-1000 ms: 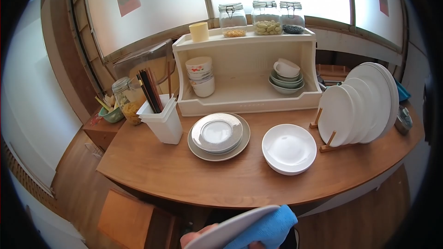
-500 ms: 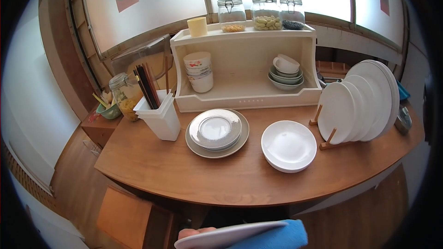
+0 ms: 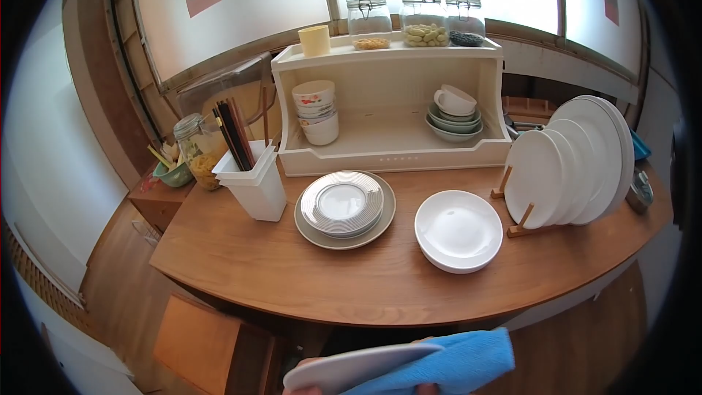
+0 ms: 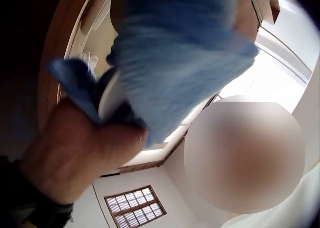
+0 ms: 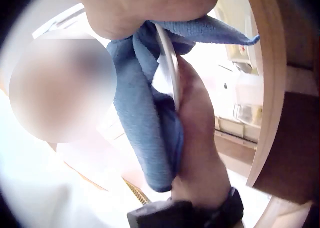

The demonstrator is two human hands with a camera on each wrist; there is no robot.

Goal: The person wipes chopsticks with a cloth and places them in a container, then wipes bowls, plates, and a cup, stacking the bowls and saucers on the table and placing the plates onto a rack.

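Observation:
In the head view a white plate [image 3: 358, 367] is held tilted, nearly edge-on, in front of the desk's near edge. My left hand [image 3: 306, 389] grips its left side. At its right side my right hand [image 3: 428, 389], mostly hidden, pinches a blue cloth [image 3: 472, 357] against the plate. In the left wrist view the cloth [image 4: 175, 63] hangs in front of much of the plate, and only a bit of white rim [image 4: 111, 95] shows. The right wrist view has folds of cloth [image 5: 145, 103] on both sides of the plate's edge [image 5: 172, 68].
On the wooden desk [image 3: 351, 296] stand grey-rimmed stacked plates [image 3: 342, 205], white bowls [image 3: 459, 230], a rack of upright plates [image 3: 537, 179] and a white chopstick holder [image 3: 256, 186]. Behind them, a cream shelf [image 3: 387, 161] holds cups and bowls, with glass jars [image 3: 424, 22] on top.
The plate was tilted more steeply a second ago and now lies flatter. The cloth has shifted right and sticks out further past the plate's right edge. The dishes on the desk stayed put.

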